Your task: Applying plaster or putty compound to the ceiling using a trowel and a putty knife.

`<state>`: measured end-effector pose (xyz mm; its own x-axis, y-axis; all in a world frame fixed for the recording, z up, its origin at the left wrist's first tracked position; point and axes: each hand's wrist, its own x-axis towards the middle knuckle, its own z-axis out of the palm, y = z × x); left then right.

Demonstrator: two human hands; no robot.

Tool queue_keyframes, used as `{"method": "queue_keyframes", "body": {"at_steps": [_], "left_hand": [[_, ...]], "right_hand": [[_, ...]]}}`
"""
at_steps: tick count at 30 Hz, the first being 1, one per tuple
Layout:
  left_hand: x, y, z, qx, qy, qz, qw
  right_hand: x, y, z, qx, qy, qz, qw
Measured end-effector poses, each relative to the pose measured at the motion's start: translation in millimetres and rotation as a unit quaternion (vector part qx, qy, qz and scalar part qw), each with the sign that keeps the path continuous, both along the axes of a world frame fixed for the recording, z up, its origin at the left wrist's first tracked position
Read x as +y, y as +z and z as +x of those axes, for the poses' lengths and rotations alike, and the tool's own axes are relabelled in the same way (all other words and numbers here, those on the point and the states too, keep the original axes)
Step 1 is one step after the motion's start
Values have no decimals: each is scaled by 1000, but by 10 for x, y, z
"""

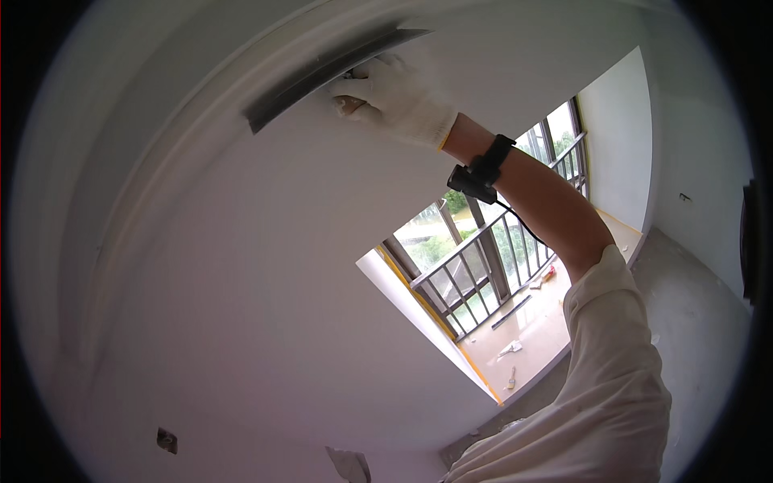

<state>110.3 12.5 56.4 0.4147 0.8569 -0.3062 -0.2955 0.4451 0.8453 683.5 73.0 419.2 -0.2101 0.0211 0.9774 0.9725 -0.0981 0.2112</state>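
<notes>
My right hand (398, 101), in a white knitted glove, reaches up to the top of a white wall (241, 306). Its fingers are closed round the wooden handle of a wide drywall knife (322, 74), and the handle's end pokes out of the fist. The long dark blade lies slantwise along the upper wall, just under the curved cornice (181, 117). It appears to touch the surface. A black strapped device (481, 171) with a cable sits on my right wrist. My left hand is out of the picture.
A window with a metal railing (475, 270) is set into the wall. On its sill (535, 330) lie a dark strip (511, 312), a red-handled tool (547, 274) and a small brush (511, 378). An electrical box (167, 440) sits low in the wall.
</notes>
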Motion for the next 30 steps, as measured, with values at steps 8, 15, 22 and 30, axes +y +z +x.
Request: {"method": "queue_keyframes", "body": {"at_steps": [8,15,22,30], "left_hand": [[139,47,161,0,-76,12,997],[292,118,557,-79,-328,18,941],[471,372,1206,-54,-570,11,820],[644,263,1100,-59,-572,-24,818]], "right_hand": [[-1096,-161,-539,-57,66,14,996],[-1546,-1486,-876,269,624,-191,708],[-1128,-2923,-1439,576,812,-63,69],[-1180,-3248,-1438,468,732,-448,212]]}}
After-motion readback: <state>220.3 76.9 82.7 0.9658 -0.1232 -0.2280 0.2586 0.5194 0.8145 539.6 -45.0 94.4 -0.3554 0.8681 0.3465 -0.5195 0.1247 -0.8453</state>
